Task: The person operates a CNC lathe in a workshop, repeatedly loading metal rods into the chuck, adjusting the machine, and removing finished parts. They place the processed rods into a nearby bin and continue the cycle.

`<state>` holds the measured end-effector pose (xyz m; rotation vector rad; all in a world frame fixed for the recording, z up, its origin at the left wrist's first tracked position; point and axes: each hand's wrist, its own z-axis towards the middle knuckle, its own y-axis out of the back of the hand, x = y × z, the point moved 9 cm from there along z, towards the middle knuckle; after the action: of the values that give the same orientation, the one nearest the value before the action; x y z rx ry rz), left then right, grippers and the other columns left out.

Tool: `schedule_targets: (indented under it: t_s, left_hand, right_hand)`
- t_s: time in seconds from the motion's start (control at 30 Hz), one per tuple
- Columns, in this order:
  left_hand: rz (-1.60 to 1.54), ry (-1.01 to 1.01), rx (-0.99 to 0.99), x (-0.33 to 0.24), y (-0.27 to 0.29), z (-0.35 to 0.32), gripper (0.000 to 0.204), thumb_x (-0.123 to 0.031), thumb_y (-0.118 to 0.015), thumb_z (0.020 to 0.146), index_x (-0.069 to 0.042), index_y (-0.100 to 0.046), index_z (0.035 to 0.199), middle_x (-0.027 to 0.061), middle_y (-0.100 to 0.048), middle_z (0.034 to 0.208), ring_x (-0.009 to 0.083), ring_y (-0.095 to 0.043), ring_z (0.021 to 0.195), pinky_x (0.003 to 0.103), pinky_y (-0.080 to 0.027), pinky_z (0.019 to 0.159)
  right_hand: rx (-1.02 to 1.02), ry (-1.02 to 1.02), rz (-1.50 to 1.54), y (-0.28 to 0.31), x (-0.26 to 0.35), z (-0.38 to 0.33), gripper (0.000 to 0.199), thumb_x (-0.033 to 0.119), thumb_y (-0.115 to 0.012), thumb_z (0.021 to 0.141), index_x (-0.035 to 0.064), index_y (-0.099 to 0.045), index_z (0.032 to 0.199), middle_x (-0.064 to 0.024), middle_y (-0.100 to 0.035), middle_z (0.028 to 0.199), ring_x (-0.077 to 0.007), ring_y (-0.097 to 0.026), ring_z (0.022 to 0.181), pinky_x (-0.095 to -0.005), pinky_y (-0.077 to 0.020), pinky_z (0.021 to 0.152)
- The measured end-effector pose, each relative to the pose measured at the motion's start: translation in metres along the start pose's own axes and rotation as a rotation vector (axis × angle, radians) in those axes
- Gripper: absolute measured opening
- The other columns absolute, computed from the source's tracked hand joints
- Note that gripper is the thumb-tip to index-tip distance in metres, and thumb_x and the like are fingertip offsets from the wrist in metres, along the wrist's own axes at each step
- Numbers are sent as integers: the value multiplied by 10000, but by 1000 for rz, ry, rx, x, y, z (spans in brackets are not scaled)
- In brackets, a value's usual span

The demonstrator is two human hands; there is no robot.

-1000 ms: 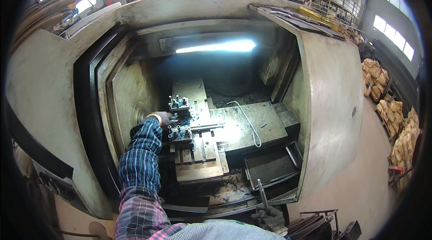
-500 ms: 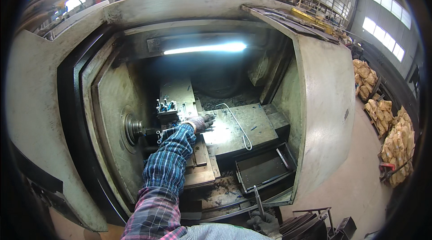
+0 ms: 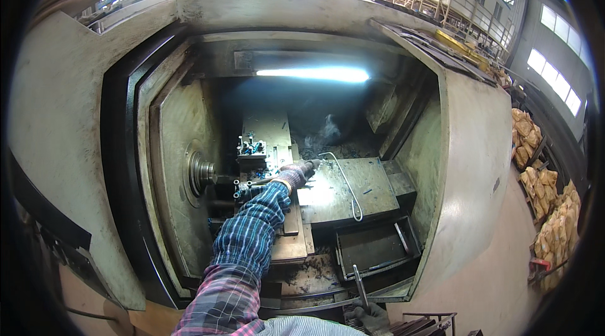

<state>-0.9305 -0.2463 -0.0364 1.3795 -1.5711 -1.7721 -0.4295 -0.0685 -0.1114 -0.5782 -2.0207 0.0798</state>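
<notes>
Reaching across the inside of the machine, the left hand (image 3: 293, 176), gloved and in a checked sleeve (image 3: 247, 235), is now hovering over or resting on the right edge of the metal slide (image 3: 291, 213); which of the two, the view is not showing. One second ago it was working between the two tool holders, close to the spindle (image 3: 205, 173); since then it has been moving rightward, and the spindle is now standing well apart from it. The rear tool holder (image 3: 251, 147) is sitting in plain sight, while the forearm is partly covering the front tool holder (image 3: 241, 190). The left fingers (image 3: 310, 166) are pointing forward and looking fairly narrow, but I cannot tell whether they are holding anything. Just beyond their tips, the upper end of a pale bent rod (image 3: 343, 185) is lying on the flat plate (image 3: 380, 178), so the hand is now nearer to that rod than to the spindle. A faint wisp (image 3: 329, 129), absent from both earlier views, is hanging over the dark recess behind the plate. Low on the right, the dark-gloved right hand (image 3: 372, 318) is keeping its fingers wrapped around a straight metal rod (image 3: 360, 285), which is standing tilted in front of the dark tray (image 3: 372, 249), much as before.
</notes>
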Motion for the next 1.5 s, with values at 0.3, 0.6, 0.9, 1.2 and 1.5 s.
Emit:
schedule_targets:
  t_s: [0.3, 0.6, 0.9, 1.2, 1.5]
  left_hand:
    - [-54, 49, 22, 16, -10, 0, 526, -471, -479, 1037, -254, -455, 1517, 79, -557, 1494, 313, -545, 1354, 473, -435, 1101]
    - [-146, -7, -48, 6, 3, -3, 489, -439, -479, 1054, -304, -423, 1520, 214, -681, 1227, 407, -656, 1143, 489, -516, 976]
    - [128, -59, -57, -18, -24, -7, 650, -589, -589, 923, -310, -486, 1500, 172, -695, 1230, 397, -588, 1220, 536, -359, 1054]
    - [127, 140, -288, -52, -4, -65, 419, -439, -581, 962, -203, -669, 1297, 104, -632, 1350, 331, -545, 1285, 643, -313, 1077]
    - [68, -194, -1194, -87, 171, -387, 489, -283, -736, 926, -95, -599, 1356, 124, -640, 1265, 348, -600, 1173, 533, -438, 1056]
  right_hand:
    - [-65, -39, -134, 12, -2, -4, 315, -55, -640, 929, 13, -659, 1236, -45, -649, 927, -133, -632, 807, -234, -499, 673]
    - [3, -39, -153, 14, -13, 21, 333, -13, -655, 952, 13, -631, 1283, -39, -658, 912, -129, -624, 767, -247, -501, 649]
    - [61, -35, -516, 40, -18, 35, 402, 278, -637, 1016, 24, -596, 1324, -117, -723, 1048, -175, -652, 953, -321, -542, 754]
    - [38, 320, -557, -54, 79, 89, 265, 190, -720, 970, 23, -720, 1176, -54, -775, 882, -61, -659, 707, -217, -512, 631]
    - [243, 680, -656, -242, 184, 149, 334, 253, -666, 1009, 10, -688, 1238, -87, -768, 906, -110, -711, 775, -263, -562, 702]
